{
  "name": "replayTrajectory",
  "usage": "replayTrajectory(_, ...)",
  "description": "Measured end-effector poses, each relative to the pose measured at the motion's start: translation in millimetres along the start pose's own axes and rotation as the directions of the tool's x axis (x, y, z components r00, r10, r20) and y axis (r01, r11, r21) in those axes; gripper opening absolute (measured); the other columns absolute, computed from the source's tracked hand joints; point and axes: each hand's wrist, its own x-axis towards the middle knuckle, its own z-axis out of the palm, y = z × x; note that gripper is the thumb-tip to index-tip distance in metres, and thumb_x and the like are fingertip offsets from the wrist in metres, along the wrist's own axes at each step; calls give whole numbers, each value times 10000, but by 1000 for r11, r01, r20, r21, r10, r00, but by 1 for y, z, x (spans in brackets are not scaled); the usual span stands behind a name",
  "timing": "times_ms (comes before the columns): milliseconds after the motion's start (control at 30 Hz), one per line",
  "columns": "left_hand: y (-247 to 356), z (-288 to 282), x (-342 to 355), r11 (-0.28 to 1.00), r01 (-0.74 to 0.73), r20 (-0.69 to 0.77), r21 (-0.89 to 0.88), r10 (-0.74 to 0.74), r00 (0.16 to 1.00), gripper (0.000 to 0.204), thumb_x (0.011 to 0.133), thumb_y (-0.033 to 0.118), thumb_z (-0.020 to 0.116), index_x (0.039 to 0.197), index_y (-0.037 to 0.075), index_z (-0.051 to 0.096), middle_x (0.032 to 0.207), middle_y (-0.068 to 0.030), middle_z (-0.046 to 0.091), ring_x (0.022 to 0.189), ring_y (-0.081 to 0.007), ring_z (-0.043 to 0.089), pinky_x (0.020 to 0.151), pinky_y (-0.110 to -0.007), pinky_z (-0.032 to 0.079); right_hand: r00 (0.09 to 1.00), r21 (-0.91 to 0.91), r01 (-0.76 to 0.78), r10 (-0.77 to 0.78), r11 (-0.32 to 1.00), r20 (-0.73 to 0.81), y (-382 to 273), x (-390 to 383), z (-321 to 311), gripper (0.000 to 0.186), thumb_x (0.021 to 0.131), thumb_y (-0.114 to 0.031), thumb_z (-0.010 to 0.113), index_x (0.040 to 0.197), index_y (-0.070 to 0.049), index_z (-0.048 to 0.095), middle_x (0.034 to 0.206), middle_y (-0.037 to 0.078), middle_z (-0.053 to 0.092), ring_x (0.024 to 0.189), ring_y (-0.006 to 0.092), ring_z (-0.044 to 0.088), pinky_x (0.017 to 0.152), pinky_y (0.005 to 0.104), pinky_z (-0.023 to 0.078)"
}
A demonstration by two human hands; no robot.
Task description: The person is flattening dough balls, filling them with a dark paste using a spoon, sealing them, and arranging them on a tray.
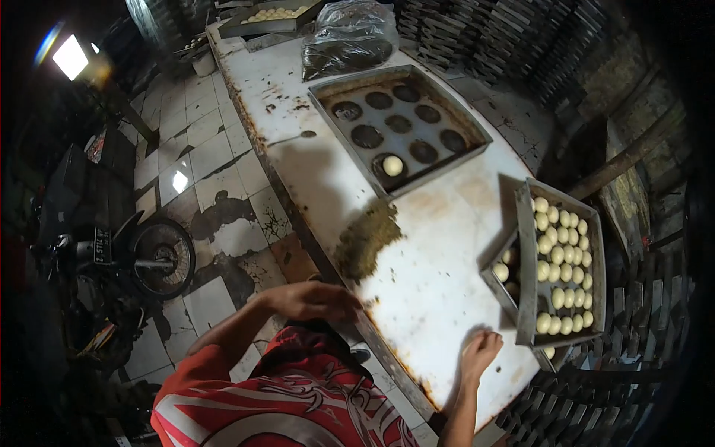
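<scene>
My left hand (319,302) hovers by the near edge of the white table (439,261), its fingers loosely stretched and nothing visible in them. Close by lies a smeared patch of brownish-green crumbs (370,237). Low over the tabletop at the right, my right hand (480,352) has its fingers curled in; what they hold, if anything, is hidden. Beside it stands a metal tray (527,268) with rows of pale dough balls (557,255), resting partly over another tray (500,292). Farther off, a square metal tray (439,175) bears dark round patches and a single dough ball (392,165).
A clear plastic bag (350,41) with dark contents sits at the far end, near another tray of dough balls (272,26). A spoon (307,135) lies left of the square tray. Stacked metal trays (506,33) line the back. A motorcycle (126,257) is parked left.
</scene>
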Motion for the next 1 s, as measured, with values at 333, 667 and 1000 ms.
replayTrajectory(333,16,-185,-17,989,149,185,16,-149,971,257,945,125,453,1152,-10,521,1003,-99,638,991,-185,581,873,-326,432,982,-728,-174,60,663,-180,-63,-73,32,81,730,-24,553,794,22,574,823,180,547,855,358,493,795,452,397)
replayTrajectory(667,-14,-239,-57,962,-52,-120,-267,20,993,216,903,19,460,1096,-20,550,1009,-133,609,966,-209,576,852,-329,434,723,-235,-83,221,969,655,-226,171,181,312,810,-234,652,1021,-12,594,901,68,628,852,160,572,771,315,450)
replayTrajectory(1000,-89,-182,-174,834,-451,-859,-317,-52,509,204,887,223,535,893,20,562,837,-72,597,741,-179,563,698,-336,454,603,-274,483,-88,832,793,-231,278,433,495,869,-466,519,1111,-38,577,1318,195,359,1235,396,313,1054,453,244)
